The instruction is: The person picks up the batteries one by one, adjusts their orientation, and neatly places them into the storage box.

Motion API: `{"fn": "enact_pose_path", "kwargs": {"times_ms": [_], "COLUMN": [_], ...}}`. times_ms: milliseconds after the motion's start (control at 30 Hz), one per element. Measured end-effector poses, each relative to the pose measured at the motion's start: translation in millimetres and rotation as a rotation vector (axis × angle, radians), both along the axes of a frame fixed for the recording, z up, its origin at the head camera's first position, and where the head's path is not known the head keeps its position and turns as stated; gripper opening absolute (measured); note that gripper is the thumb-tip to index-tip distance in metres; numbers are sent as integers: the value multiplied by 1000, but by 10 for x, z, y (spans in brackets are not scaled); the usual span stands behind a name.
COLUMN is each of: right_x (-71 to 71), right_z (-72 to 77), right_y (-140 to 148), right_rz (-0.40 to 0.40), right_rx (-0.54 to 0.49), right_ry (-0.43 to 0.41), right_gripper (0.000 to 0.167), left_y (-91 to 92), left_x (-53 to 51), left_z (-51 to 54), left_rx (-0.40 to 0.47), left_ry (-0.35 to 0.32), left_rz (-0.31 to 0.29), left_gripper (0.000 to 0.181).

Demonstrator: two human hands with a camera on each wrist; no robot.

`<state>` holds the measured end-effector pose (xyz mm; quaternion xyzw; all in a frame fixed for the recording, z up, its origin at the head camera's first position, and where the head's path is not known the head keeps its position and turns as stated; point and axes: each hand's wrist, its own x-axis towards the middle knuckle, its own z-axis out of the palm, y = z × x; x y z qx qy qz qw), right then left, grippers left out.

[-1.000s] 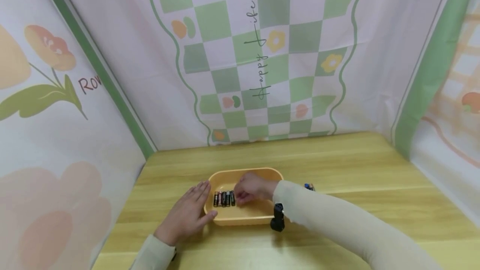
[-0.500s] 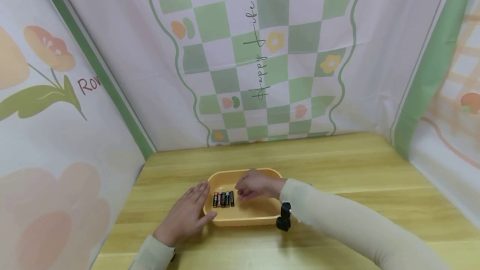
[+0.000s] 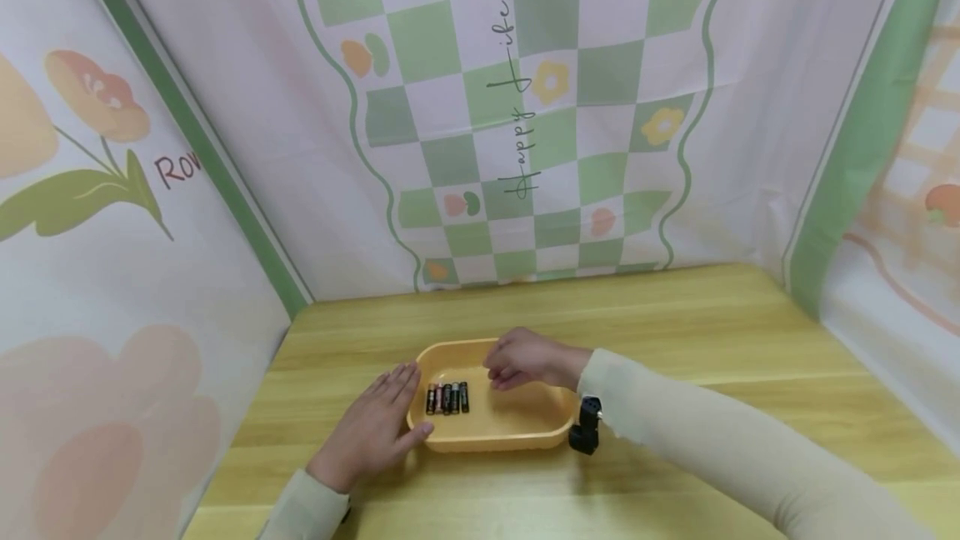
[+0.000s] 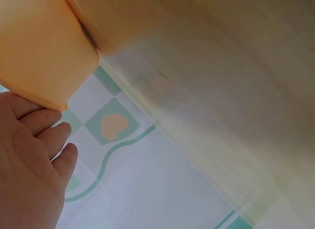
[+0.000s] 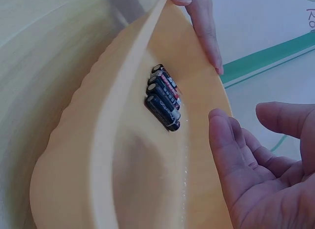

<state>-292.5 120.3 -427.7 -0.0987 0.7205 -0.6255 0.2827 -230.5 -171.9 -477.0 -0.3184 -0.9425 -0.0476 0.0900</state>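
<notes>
Several batteries (image 3: 447,398) lie side by side in a row at the left end of a yellow-orange tray (image 3: 495,442). The left hand (image 3: 372,427) rests against the tray's left end, fingers straight; in the left wrist view that hand (image 4: 29,155) touches the tray wall (image 4: 44,47). Over the tray's right half hovers the right hand (image 3: 528,359), holding nothing. The right wrist view shows that hand (image 5: 270,165) with thumb and index finger apart, beside the batteries (image 5: 165,98) in the tray (image 5: 103,155).
The tray stands on a wood-grain table (image 3: 660,332). A patterned cloth (image 3: 555,132) hangs behind the table, with more printed cloth at both sides. The right sleeve (image 3: 697,423) spans the table to the right of the tray.
The right hand has moved away from the batteries, up and to the right, and its fingers have parted. The left hand and the row of batteries have kept their places.
</notes>
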Motion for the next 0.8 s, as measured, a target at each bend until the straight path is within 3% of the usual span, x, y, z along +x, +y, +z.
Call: {"fn": "enact_pose_path", "kwargs": {"times_ms": [800], "right_x": [-28], "right_z": [170], "right_y": [493], "right_rz": [-37], "right_rx": [3], "right_ry": [25], "right_gripper": [34], "left_y": [0], "left_x": [5], "left_z": [5], "left_rx": [-11], "left_ry": [-14], "left_rz": [1], "left_gripper": [79]}}
